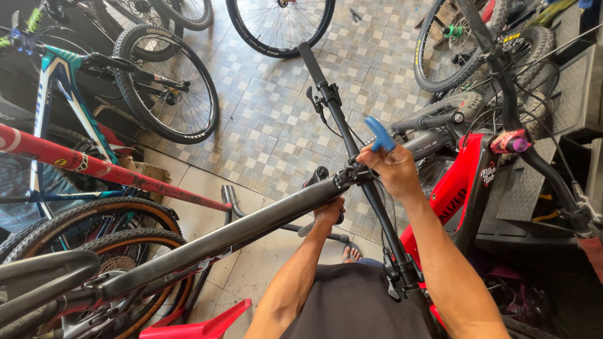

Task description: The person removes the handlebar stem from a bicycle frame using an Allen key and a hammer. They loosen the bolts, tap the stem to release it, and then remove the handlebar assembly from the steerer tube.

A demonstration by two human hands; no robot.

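**Wrench on the stem, hand under the frame**

While the right hand (394,168) closes its fingers around a blue-handled wrench (379,134) set at the stem (352,174), the left hand (329,213) reaches under the black frame tube (226,235); whether its fingers grip cannot be told, because the tube hides them. To do this step well, it seems wise to keep the tool seated straight in the bolt and to turn it slowly, with the left hand steadying the bike. The black handlebar (342,125) runs across, just beside the tool, and its brake lever (314,100) and cables lie close. To the right a red bicycle frame (465,194) crowds the elbow. Farther off, wheels (169,94) stand on the tiled floor (276,125).
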